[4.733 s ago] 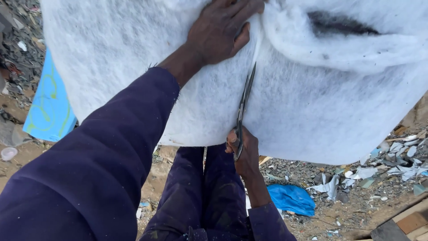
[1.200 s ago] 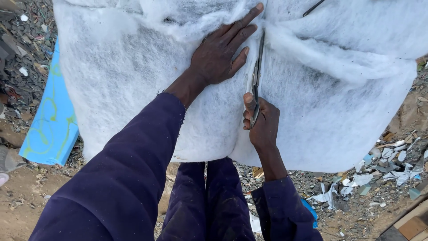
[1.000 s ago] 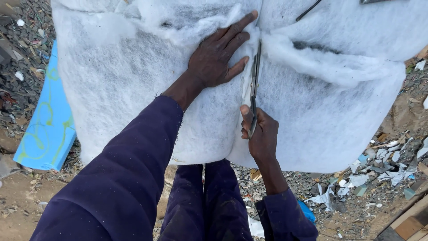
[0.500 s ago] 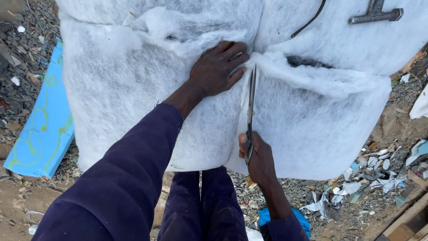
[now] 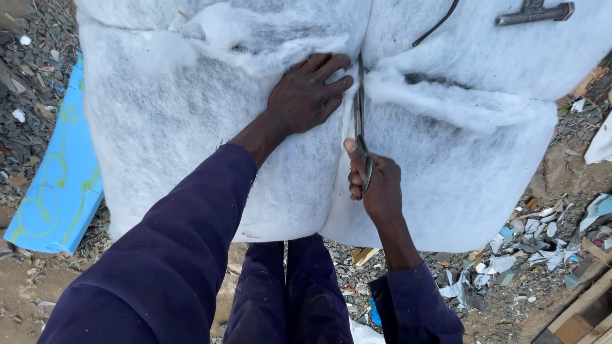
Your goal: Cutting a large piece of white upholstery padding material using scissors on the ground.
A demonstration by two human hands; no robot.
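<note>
Right now your right hand [image 5: 376,185] is closed tight around the handles of the scissors [image 5: 360,121], thumb up along the top, and the blades point away from you, lying in a slit that runs up the middle of the white wadding [image 5: 191,140]. How far apart the blades stand cannot be told; they look nearly together. Your left hand [image 5: 306,95] lies flat and open on the wadding just left of the blades, fingers spread toward the slit, gripping nothing, only pressing the sheet down. The wadding is draped over something broad in front of your knees and hangs down toward your legs. On its far right lies a grey metal tool [image 5: 532,11], with a dark cord [image 5: 437,25] beside it. A blue board [image 5: 57,185] lies on the littered ground at left.
</note>
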